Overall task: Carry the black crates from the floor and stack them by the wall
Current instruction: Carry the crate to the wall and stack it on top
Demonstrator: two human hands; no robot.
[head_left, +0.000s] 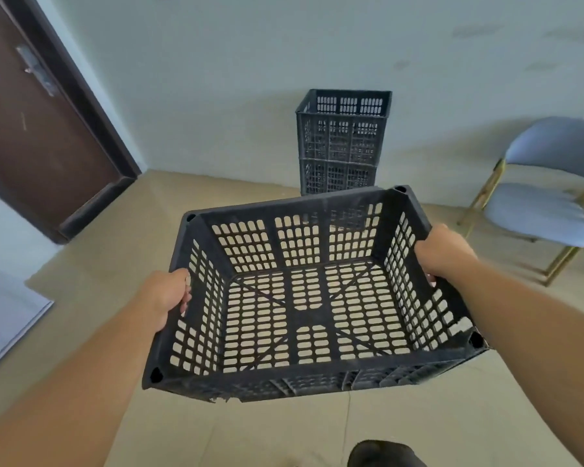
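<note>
A door was cropped at left. A black crate was held above the floor, its side rims gripped by the left hand and right hand; its moulded lettering was too blurred to be read. Stacked crates were set against the wall behind

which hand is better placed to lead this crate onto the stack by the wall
Right, slightly. The right hand grips the crate rim on the side nearer the stack, which stands ahead and rightward. The left hand grips the opposite rim, so both share the load.
</note>
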